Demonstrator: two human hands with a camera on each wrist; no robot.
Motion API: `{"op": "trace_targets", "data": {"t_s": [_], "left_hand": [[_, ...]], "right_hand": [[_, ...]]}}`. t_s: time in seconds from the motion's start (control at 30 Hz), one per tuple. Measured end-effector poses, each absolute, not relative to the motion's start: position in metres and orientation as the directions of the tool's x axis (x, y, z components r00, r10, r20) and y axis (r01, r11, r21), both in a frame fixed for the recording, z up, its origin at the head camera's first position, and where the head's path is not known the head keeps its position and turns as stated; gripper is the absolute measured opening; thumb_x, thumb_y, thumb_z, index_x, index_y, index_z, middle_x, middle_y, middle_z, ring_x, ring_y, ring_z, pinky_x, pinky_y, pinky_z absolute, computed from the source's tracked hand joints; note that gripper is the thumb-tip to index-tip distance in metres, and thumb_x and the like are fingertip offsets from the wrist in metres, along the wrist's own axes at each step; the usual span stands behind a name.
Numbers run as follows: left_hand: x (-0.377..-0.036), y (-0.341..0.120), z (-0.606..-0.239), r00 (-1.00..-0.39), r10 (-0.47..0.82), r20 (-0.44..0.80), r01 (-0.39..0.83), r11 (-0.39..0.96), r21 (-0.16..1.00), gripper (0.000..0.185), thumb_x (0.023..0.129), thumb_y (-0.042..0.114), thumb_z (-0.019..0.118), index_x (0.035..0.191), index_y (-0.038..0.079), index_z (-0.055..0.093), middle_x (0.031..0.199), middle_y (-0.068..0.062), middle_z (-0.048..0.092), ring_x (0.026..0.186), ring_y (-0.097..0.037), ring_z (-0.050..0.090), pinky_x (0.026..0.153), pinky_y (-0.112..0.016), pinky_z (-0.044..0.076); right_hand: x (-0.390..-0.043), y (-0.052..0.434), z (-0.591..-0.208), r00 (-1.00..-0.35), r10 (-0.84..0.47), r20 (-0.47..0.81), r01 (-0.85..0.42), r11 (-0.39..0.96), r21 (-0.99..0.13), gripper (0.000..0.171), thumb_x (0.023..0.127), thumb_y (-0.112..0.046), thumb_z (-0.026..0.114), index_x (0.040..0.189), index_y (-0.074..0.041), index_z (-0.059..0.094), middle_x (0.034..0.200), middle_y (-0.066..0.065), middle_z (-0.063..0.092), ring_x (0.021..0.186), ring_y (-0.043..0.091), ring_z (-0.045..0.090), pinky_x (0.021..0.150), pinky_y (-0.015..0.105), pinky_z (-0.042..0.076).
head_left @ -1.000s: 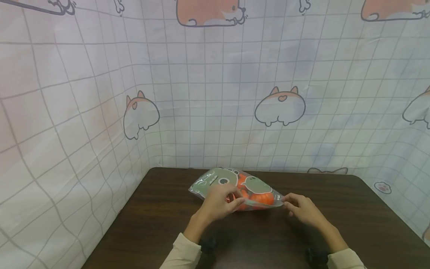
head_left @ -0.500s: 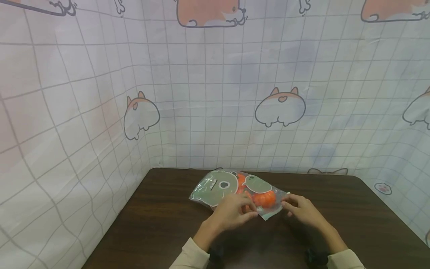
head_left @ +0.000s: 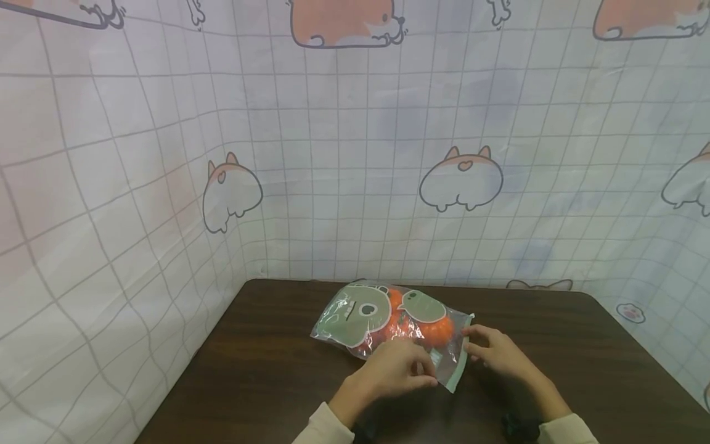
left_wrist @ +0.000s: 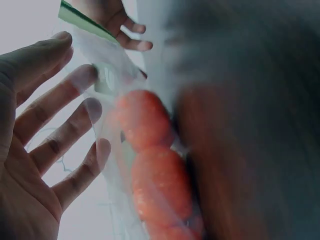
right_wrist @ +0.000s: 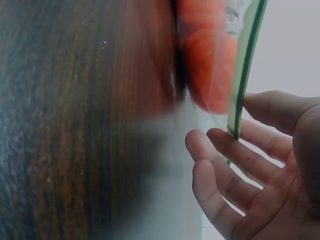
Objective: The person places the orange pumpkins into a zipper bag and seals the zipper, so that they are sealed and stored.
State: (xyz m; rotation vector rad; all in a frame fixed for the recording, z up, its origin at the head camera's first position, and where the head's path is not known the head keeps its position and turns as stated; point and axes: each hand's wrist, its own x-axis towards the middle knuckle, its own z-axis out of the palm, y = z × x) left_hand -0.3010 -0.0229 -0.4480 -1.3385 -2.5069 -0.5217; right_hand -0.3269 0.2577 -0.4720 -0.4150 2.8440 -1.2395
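A clear zip bag (head_left: 371, 333) printed with green cartoon animals lies on the dark wooden table (head_left: 266, 370). Inside it are several round orange things (left_wrist: 162, 185), ribbed like small pumpkins. My left hand (head_left: 396, 370) pinches the bag's near edge close to its corner, thumb against index finger. In the left wrist view its other fingers (left_wrist: 65, 140) stretch along the film. The green zip strip (right_wrist: 245, 70) sits at the bag's right end. My right hand (head_left: 496, 351) pinches that strip between thumb and fingers, the other fingers loosely bent.
A white grid-patterned cloth (head_left: 344, 185) with cartoon dogs stands behind the table and along both sides. Dark wrist devices (head_left: 521, 425) sit beneath the forearms, close to the tabletop.
My left hand has moved right and towards me, drawing the near corner with it. The folded open end has spread out, and its zip strip now shows. The right hand has barely moved.
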Motion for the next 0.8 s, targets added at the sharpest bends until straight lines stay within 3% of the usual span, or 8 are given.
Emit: {"op": "trace_targets", "data": {"t_s": [0.53,0.8], "left_hand": [[-0.293,-0.014,-0.463,-0.578,0.772,0.264,0.816,0.535,0.219,0.004,0.087,0.038,0.079,0.088,0.034,0.077,0.080,0.026,0.070,0.067,0.017,0.051,0.063,-0.007,0.039],[-0.294,-0.020,-0.456,-0.582,0.766,0.273,0.810,0.517,0.278,0.006,0.091,0.036,0.075,0.093,0.031,0.079,0.082,0.024,0.071,0.068,0.019,0.051,0.063,-0.005,0.040]], "right_hand": [[-0.329,0.262,-0.478,-0.958,-0.274,0.086,-0.249,0.645,-0.723,0.040,0.096,-0.021,0.070,0.131,-0.004,0.063,0.128,0.025,0.066,0.081,0.018,0.070,0.062,0.031,0.054],[-0.328,0.263,-0.475,-0.956,-0.284,0.077,-0.249,0.640,-0.727,0.041,0.097,-0.024,0.069,0.132,-0.005,0.063,0.128,0.023,0.067,0.082,0.018,0.070,0.065,0.032,0.054]]}}
